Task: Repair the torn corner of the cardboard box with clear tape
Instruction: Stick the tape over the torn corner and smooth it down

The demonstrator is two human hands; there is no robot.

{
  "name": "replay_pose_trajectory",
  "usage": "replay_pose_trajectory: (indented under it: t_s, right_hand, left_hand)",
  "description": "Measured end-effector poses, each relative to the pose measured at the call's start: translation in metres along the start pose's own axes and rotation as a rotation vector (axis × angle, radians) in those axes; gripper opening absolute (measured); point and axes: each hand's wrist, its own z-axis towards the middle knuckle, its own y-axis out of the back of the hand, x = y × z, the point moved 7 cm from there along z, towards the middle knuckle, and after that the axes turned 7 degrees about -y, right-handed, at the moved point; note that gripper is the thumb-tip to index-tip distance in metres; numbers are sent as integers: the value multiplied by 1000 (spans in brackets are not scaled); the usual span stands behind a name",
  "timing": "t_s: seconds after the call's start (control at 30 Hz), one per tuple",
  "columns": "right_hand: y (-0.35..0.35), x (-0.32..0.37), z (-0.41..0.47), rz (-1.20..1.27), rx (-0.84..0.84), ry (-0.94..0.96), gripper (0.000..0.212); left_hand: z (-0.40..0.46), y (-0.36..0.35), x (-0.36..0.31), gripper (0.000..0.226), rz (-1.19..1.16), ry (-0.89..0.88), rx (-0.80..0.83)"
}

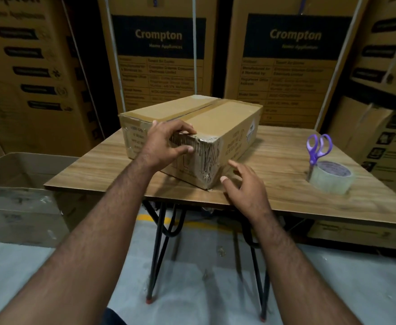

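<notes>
Steadying a cardboard box [192, 127] ahead of taping its torn corner [201, 146].

Nearest, at 5 o'clock from the corner: right hand [243, 184] hovering above the table [274, 195], fingers spread, holding nothing. At 9 o'clock: left hand [166, 144] curled over the ripped top edge, pressing it. Farther, at 3 o'clock, well apart: clear tape roll [330, 177] with purple scissors [317, 147], untouched. Likely next: right-hand reach for tape.

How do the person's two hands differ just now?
The left hand rests on the cardboard box, fingers curled over its torn corner; the right hand hovers open beside the box, holding nothing. The left sits higher, the right near the table. Both are bare.
</notes>
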Motion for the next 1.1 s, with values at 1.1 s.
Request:
replay_pose_trajectory:
  t_s: [1.1]
  right_hand:
    - [51,28,-28,-385,-374,127,85]
  left_hand:
    - [16,-75,-90,39,269,-90,-13]
